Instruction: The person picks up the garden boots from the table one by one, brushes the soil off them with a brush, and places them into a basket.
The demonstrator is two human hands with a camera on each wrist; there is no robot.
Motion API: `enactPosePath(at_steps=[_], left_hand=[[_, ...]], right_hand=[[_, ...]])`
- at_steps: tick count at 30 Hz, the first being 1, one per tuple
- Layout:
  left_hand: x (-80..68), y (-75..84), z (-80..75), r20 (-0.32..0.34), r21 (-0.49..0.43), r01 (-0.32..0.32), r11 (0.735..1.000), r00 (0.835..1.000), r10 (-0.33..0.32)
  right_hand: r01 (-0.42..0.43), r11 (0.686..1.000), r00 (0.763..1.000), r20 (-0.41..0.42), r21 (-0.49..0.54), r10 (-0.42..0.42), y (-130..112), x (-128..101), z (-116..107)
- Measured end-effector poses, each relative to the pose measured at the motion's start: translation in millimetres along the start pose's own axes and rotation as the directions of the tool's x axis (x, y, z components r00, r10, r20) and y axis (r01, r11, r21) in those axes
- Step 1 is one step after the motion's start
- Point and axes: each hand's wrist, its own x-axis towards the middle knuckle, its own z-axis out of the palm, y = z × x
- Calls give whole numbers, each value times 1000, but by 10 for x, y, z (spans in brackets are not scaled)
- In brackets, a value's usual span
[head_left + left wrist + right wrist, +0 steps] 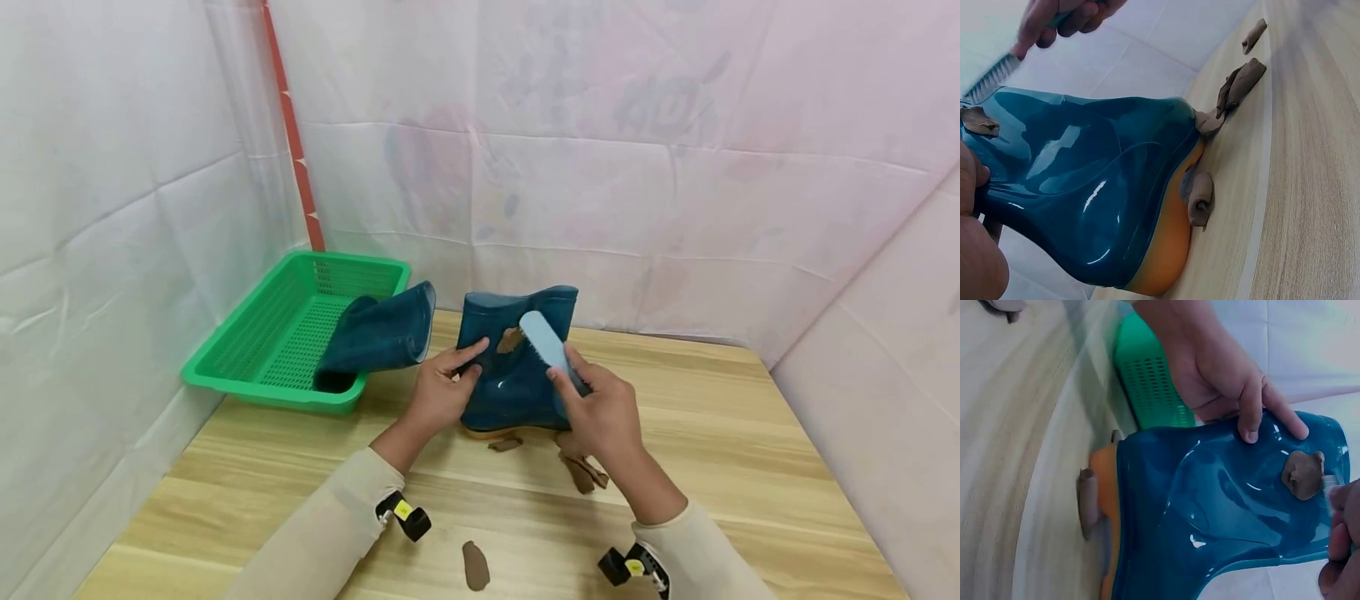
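Boot, glossy teal rubber on a tan sole, stands upright on the wooden table among brown clay-like scraps. It looks light, flexible and slick, so the shaft rim seems the surest hold. The left hand grips the shaft there, thumb beside a stuck brown lump; the right hand clasps a pale blue brush against it. Farther left, a green perforated basket holds a second boot lying on its side.
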Motion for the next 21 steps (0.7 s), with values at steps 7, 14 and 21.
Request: enactPosePath(at_steps=[7,14,21], left_hand=[[7,1,-7,2,-10,45,999,999,-45],[14,24,-20,-10,-12,27,1000,1000,-27],[8,17,-23,15,-23,45,999,999,-44]], right_hand=[[31,1000,993,113,-1,-31,77,-134,107],[95,995,992,-83,5,-94,31,-8,35],[-37,999,994,99,-28,39,96,-89,101]])
